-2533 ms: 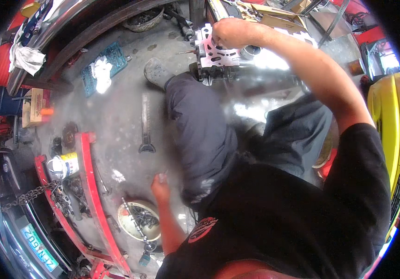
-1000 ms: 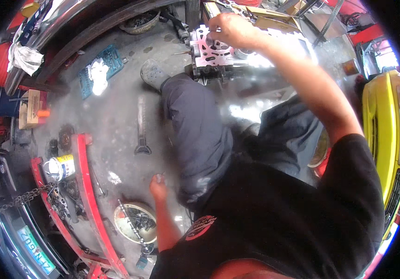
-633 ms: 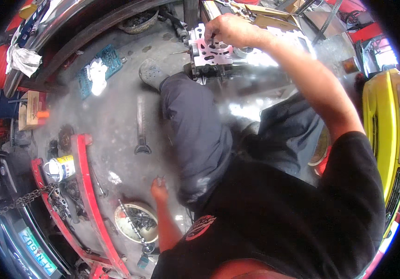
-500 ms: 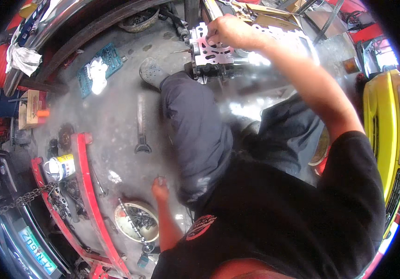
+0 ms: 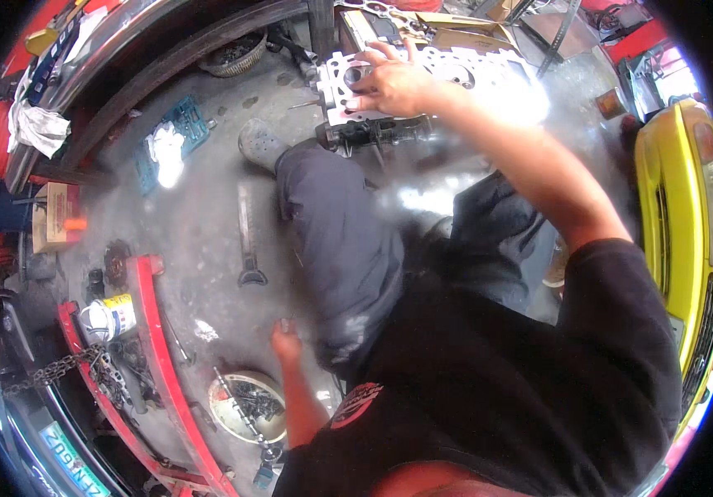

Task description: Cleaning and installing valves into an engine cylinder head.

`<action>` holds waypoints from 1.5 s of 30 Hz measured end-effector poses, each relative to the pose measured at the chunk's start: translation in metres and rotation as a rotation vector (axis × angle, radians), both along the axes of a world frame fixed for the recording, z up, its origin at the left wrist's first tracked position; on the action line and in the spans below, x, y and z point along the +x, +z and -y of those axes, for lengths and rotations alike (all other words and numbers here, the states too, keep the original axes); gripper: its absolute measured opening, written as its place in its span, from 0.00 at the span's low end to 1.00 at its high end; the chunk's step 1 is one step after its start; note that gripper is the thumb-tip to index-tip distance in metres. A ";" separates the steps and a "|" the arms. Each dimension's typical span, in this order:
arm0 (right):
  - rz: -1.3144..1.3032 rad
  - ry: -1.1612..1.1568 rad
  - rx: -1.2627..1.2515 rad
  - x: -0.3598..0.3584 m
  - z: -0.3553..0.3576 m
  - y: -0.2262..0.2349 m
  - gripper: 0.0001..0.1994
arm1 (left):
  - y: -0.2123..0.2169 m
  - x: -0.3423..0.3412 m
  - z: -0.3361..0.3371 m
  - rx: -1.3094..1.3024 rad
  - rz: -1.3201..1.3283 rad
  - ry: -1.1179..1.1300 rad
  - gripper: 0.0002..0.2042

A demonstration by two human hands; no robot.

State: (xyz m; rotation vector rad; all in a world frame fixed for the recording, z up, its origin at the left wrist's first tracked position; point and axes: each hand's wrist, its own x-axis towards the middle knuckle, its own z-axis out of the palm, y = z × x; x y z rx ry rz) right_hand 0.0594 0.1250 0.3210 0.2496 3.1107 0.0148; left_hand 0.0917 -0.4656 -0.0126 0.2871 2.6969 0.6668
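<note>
A silver cylinder head (image 5: 335, 87), full of holes, lies at the top centre, lit very brightly at its right end. My right hand (image 5: 398, 85) rests on its left part, fingers spread and palm down. Below its near edge sits a dark metal part (image 5: 356, 137). Low on the left, beside my knee, my left hand (image 5: 287, 341) hangs with its fingers curled in. Whatever it may hold is too small to make out. Near it a camshaft (image 5: 236, 402) leans across a cream basin (image 5: 222, 418) holding small dark metal parts.
A long metal bar (image 5: 247, 236) lies on the floor left of my leg. Farther off are a teal tool case (image 5: 195, 124) with a white cloth and a basket (image 5: 236, 60). A red steel frame (image 5: 161, 331) stands left; a yellow car bumper (image 5: 663, 215) rises at right.
My right hand has gone from bunched fingers at the cylinder head's left part to a spread hand on top of it. My left hand stays curled in the same place. The view has shifted slightly.
</note>
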 end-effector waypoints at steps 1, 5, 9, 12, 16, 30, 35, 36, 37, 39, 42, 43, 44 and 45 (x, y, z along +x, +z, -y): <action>-0.125 -0.024 0.054 0.007 -0.003 -0.002 0.25 | 0.002 0.001 0.000 0.025 -0.013 -0.028 0.18; -0.647 -0.262 -0.219 0.043 -0.029 -0.006 0.27 | 0.002 0.013 0.018 0.078 0.106 0.119 0.21; -0.676 -0.459 -0.358 0.073 -0.025 -0.021 0.28 | -0.013 0.020 0.037 0.190 0.163 0.170 0.22; -0.723 -0.375 -0.155 0.086 -0.002 -0.026 0.25 | -0.018 0.019 0.036 0.128 0.197 0.137 0.23; -0.672 -0.564 -1.309 0.103 0.079 -0.071 0.20 | 0.000 0.008 0.002 0.098 0.108 0.127 0.25; -1.102 -0.461 -2.820 0.015 0.100 -0.196 0.22 | 0.294 -0.134 -0.275 0.585 -0.391 -0.039 0.28; -1.123 -0.468 -2.938 0.009 0.107 -0.209 0.14 | 0.337 -0.136 -0.375 0.518 -0.360 -0.294 0.23; -1.091 -0.402 -2.965 0.008 0.107 -0.212 0.15 | 0.339 -0.137 -0.393 0.503 -0.410 -0.418 0.22; -1.074 -0.323 -2.983 0.008 0.105 -0.215 0.17 | 0.339 -0.138 -0.412 0.541 -0.318 -0.445 0.22; -1.070 -0.326 -2.999 0.008 0.101 -0.220 0.18 | 0.336 -0.144 -0.443 0.444 -0.284 -0.526 0.22; -1.048 -0.222 -3.010 0.007 0.098 -0.225 0.21 | 0.331 -0.147 -0.462 0.285 -0.439 -0.719 0.24; -1.061 -0.149 -2.995 0.007 0.098 -0.227 0.22 | 0.330 -0.147 -0.463 0.231 -0.621 -0.828 0.24; -1.068 -0.201 -3.009 0.005 0.098 -0.228 0.22 | 0.329 -0.147 -0.462 0.192 -0.603 -0.825 0.24; -1.068 -0.172 -3.006 0.004 0.098 -0.229 0.24 | 0.329 -0.146 -0.459 0.209 -0.552 -0.797 0.24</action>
